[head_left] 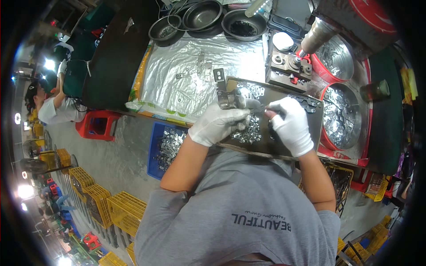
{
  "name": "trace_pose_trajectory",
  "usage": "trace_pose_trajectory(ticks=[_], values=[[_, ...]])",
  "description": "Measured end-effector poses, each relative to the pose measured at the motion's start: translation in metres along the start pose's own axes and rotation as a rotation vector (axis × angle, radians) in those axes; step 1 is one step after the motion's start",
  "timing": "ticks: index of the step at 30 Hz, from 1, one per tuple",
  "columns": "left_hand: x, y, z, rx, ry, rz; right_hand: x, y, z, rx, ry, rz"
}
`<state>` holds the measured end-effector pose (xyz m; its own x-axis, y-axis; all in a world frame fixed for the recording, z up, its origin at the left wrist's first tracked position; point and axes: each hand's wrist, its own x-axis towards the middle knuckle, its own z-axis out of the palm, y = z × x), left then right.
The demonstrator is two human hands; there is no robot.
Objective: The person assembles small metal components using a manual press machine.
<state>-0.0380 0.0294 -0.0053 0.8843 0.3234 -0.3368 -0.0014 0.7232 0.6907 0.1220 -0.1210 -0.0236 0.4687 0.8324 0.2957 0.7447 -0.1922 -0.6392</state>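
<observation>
Both my hands wear white gloves over a dark tray with small metal pieces. My left hand (218, 124) is closed on a metal bracket (219, 77) that stands up from its fingers, with a slotted flat plate at the top and a blockier part below. My right hand (290, 124) is close beside it, thumb and fingers pinched together; what they hold, if anything, is too small to tell. A bare fingertip shows through that glove. Below the hands lies a heap of small shiny metal pieces (249, 132); dark metal arms (306, 104) lie at the tray's right.
A press with a metal die block (288, 66) stands behind the tray. Red-rimmed tubs of metal parts (341, 116) are at the right, dark bowls (202, 15) at the back. A blue bin (153, 155) and red stool (97, 125) are left. Another person (60, 106) sits far left.
</observation>
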Motion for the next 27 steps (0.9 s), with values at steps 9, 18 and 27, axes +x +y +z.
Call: trace_pose_trajectory(ticks=[9,18,27], values=[[0.005,-0.001,0.009,0.005,-0.011,-0.014,0.005,-0.002,-0.023,0.774,-0.279,0.525],[0.006,-0.003,0.014,-0.036,-0.042,-0.055,-0.003,0.002,-0.025,1.098,-0.297,0.696],[0.010,-0.010,-0.005,-0.023,-0.043,0.031,-0.020,0.044,-0.062,-0.266,0.152,0.061]])
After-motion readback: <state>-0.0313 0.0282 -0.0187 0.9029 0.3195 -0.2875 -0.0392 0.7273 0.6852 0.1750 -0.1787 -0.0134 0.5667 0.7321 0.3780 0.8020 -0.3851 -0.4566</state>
